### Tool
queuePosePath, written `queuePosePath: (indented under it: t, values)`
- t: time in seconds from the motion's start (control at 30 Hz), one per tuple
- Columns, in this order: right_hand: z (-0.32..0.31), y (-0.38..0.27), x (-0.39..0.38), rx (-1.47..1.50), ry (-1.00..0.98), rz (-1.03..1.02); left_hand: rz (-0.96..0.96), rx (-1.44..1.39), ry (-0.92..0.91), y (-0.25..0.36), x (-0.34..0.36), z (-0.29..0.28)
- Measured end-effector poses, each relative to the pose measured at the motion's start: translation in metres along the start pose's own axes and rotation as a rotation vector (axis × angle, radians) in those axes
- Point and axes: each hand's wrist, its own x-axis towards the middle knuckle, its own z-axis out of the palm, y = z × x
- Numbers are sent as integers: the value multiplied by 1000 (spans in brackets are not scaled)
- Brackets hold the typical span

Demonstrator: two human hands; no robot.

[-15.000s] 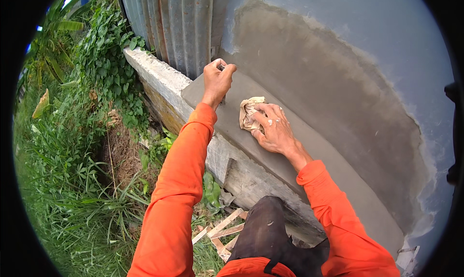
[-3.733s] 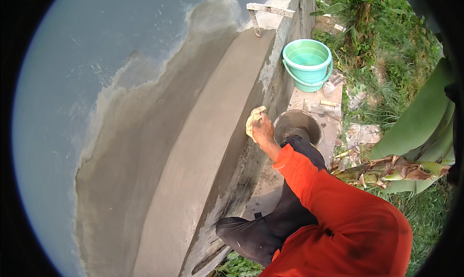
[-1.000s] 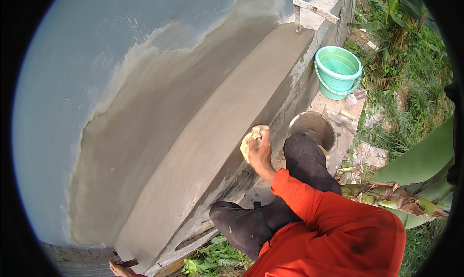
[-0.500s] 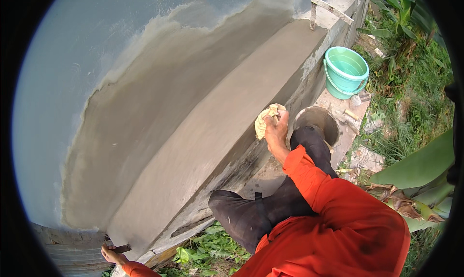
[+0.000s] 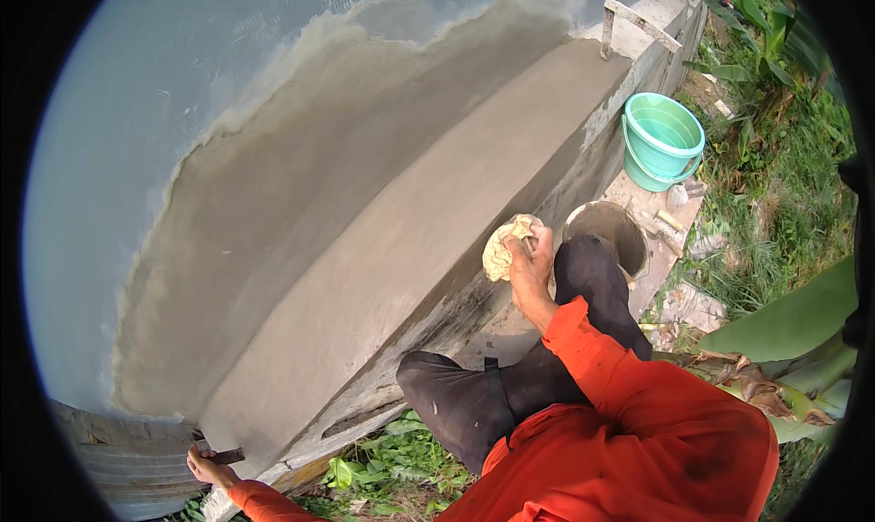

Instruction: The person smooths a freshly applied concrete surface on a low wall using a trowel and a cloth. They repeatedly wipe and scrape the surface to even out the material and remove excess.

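Note:
A pale yellow, crumpled sponge [image 5: 504, 250] is gripped in my right hand [image 5: 536, 271], held above the outer edge of the plastered ledge [image 5: 410, 221]. At the lower left, my left hand [image 5: 210, 468] is closed around a dark, narrow tool [image 5: 228, 455] resting at the near end of the ledge; its exact kind is not clear. Smooth wet grey plaster covers the ledge and continues up the wall [image 5: 264, 194], where its ragged border meets bluish-grey paint.
By my right knee stands a mortar-stained bucket [image 5: 609, 233]. Farther off, a green bucket [image 5: 663, 139] sits on a board [image 5: 652, 276] beside a roller-like tool [image 5: 668, 226]. A whitish frame [image 5: 641, 25] stands on the far ledge. Grass and banana leaves [image 5: 784, 308] border the right.
The whole view has shifted slightly. My right hand has turned a little with the sponge still in it, and my left hand keeps its place at the ledge's near end.

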Motion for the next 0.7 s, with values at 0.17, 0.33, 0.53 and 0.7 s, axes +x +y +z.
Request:
queuePosePath:
  t: [0.17, 0.33, 0.53, 0.7]
  values:
    - [70, 60, -132, -401, -131, -215, 7, 45, -35, 5, -7, 0]
    - [46, 72, -173, -317, -493, 210, -14, -1, -102, 10, -11, 0]
    - [23, 17, -33, -113, 21, -33, -17, 53, 19, 6, -4, 1]
    - [48, 68, -164, -484, -615, 296, -75, 90, 28, 10, -1, 3]
